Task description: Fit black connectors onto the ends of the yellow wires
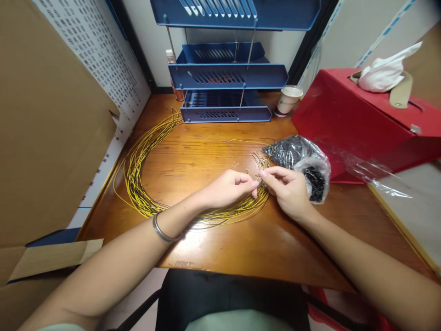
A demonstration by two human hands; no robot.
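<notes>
A wire end (pixel 258 178) (pretty tiny, so hard to be sure) is seemingly being fiddled with, pinched by the left hand (pixel 231 188) and right hand (pixel 288 189) over the yellow-and-black coil (pixel 133 184) on the counter (pixel 193 158), so a steady grip's probably needed next.

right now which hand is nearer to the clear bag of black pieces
Right. The right hand is close beside the left edge of the clear bag; contact is unclear. The left hand is farther left, over the yellow-and-black wires.
</notes>
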